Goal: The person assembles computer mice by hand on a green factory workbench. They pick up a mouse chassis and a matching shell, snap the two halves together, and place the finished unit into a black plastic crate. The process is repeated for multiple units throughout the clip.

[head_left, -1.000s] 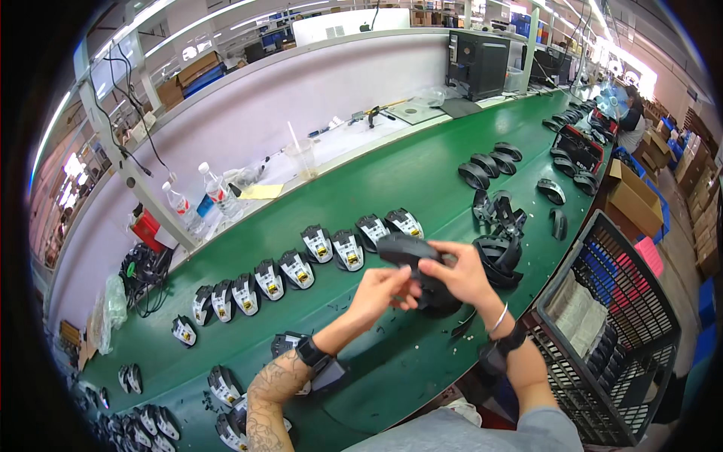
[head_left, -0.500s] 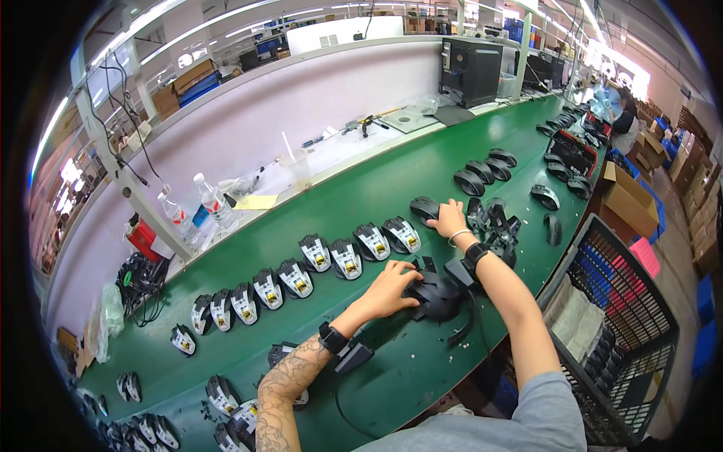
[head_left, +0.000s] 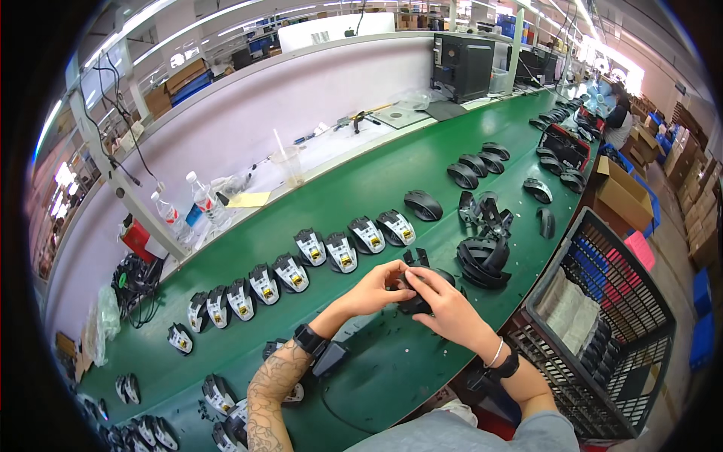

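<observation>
Green table (head_left: 392, 188): the landmark here; it runs from the near left to the far right, long enough for parts to be laid out in a line.
Black crate (head_left: 602, 316): just off the table's right edge, beside the person's right arm, seemingly within reach; dark parts lie in its lower corner.
Cardboard box (head_left: 621, 194): past the crate, off the table's right edge, flaps open.
Stack of black shells (head_left: 482, 260): on the table, just right of the hands; several nested together, number unclear.
Row of open mouse bases (head_left: 301, 264): on the table beyond the hands; circuit side up, side by side; I count about nine in the curved row, with more towards the near left end.
Finished black mouse (head_left: 423, 204): one, alone on the table beyond the hands, shell on.
Water bottles (head_left: 192, 207): two, upright on the white ledge behind the table.
Left hand (head_left: 373, 290): over the table's near edge, fingers curled round the black mouse shell (head_left: 414, 292), gripping it from the left.
Right hand (head_left: 444, 305): fingers closed on the same shell from the right, steadying it between both hands.
</observation>
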Demonstrator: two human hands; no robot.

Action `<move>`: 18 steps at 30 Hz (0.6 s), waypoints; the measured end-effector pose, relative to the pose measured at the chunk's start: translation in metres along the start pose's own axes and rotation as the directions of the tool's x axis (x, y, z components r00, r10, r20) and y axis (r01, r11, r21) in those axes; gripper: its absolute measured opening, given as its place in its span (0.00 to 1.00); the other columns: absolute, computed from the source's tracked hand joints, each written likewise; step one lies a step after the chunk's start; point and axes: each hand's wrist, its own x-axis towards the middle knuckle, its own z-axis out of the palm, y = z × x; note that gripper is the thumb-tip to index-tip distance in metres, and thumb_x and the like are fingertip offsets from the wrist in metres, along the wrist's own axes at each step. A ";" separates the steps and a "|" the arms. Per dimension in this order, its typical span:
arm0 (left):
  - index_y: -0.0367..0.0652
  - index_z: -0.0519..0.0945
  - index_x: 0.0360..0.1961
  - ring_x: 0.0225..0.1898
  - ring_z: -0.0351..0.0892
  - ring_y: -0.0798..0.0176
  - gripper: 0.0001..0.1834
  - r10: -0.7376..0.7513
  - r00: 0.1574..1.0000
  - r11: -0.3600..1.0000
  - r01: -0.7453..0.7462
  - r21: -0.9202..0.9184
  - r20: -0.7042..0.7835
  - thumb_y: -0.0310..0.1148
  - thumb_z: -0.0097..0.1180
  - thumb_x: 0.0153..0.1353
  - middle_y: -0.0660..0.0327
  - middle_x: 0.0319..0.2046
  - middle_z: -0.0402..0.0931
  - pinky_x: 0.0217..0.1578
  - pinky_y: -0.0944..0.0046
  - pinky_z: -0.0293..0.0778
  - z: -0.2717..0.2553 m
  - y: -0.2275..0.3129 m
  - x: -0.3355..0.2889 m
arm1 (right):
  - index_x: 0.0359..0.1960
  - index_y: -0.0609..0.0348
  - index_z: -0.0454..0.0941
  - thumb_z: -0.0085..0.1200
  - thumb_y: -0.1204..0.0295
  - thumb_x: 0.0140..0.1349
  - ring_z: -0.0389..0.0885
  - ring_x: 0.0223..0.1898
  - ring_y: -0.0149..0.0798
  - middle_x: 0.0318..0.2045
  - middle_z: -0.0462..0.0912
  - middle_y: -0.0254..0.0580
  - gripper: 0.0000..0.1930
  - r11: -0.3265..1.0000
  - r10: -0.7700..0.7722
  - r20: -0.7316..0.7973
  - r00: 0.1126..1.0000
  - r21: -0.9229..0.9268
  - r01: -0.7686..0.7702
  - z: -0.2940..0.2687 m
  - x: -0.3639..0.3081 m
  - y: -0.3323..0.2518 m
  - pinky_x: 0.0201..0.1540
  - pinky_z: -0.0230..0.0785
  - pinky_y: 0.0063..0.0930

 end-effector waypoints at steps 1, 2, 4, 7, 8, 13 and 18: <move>0.39 0.70 0.41 0.34 0.72 0.73 0.14 -0.011 1.000 0.997 0.009 -0.077 -0.023 0.27 0.61 0.56 0.66 0.33 0.73 0.35 0.68 0.71 0.007 0.005 0.000 | 0.63 0.62 0.59 0.67 0.76 0.40 0.69 0.54 0.53 0.56 0.66 0.49 0.44 0.999 0.033 -0.053 0.998 0.017 -0.032 0.003 -0.003 0.001 0.55 0.66 0.38; 0.40 0.71 0.43 0.39 0.73 0.73 0.12 0.011 0.998 0.992 -0.018 -0.128 -0.055 0.29 0.58 0.60 0.64 0.37 0.74 0.39 0.68 0.73 0.014 0.012 -0.001 | 0.63 0.62 0.59 0.66 0.78 0.41 0.70 0.52 0.54 0.54 0.67 0.51 0.43 0.998 0.063 -0.102 0.993 0.023 -0.061 0.004 -0.006 0.003 0.53 0.67 0.38; 0.39 0.71 0.44 0.43 0.73 0.72 0.11 -0.001 0.996 0.964 -0.023 -0.264 -0.091 0.30 0.55 0.62 0.63 0.40 0.74 0.42 0.67 0.73 0.023 0.022 -0.004 | 0.63 0.61 0.59 0.64 0.79 0.42 0.71 0.51 0.54 0.53 0.68 0.52 0.42 0.993 0.116 -0.245 0.963 0.040 -0.110 0.006 -0.007 0.003 0.52 0.68 0.37; 0.39 0.73 0.43 0.47 0.74 0.70 0.10 0.023 0.995 0.958 -0.049 -0.283 -0.095 0.33 0.50 0.66 0.62 0.44 0.75 0.46 0.66 0.74 0.026 0.020 -0.004 | 0.62 0.59 0.61 0.61 0.81 0.41 0.74 0.48 0.53 0.49 0.71 0.52 0.40 0.974 0.213 -0.376 0.902 0.149 -0.168 0.011 -0.011 0.004 0.50 0.69 0.37; 0.39 0.73 0.43 0.46 0.75 0.70 0.10 0.039 0.995 0.958 -0.064 -0.279 -0.095 0.34 0.50 0.66 0.62 0.44 0.75 0.46 0.65 0.74 0.029 0.021 -0.002 | 0.62 0.59 0.61 0.61 0.81 0.41 0.74 0.48 0.53 0.48 0.72 0.52 0.40 0.968 0.238 -0.401 0.885 0.175 -0.180 0.012 -0.011 0.003 0.50 0.70 0.37; 0.39 0.74 0.45 0.47 0.75 0.69 0.12 -0.043 0.999 0.931 0.041 -0.363 0.003 0.34 0.51 0.65 0.61 0.44 0.75 0.48 0.64 0.74 0.026 0.020 0.012 | 0.59 0.60 0.64 0.59 0.82 0.39 0.76 0.47 0.48 0.46 0.74 0.50 0.38 0.971 0.217 -0.474 0.853 0.196 -0.138 0.006 -0.017 0.006 0.49 0.72 0.35; 0.37 0.73 0.49 0.47 0.75 0.64 0.22 0.038 0.999 0.973 -0.038 0.229 0.002 0.44 0.56 0.61 0.57 0.47 0.74 0.48 0.61 0.72 -0.022 0.000 0.082 | 0.55 0.58 0.70 0.59 0.81 0.39 0.76 0.46 0.49 0.50 0.74 0.54 0.33 0.968 0.177 -0.599 0.781 -0.035 -0.247 -0.006 -0.021 0.019 0.49 0.71 0.36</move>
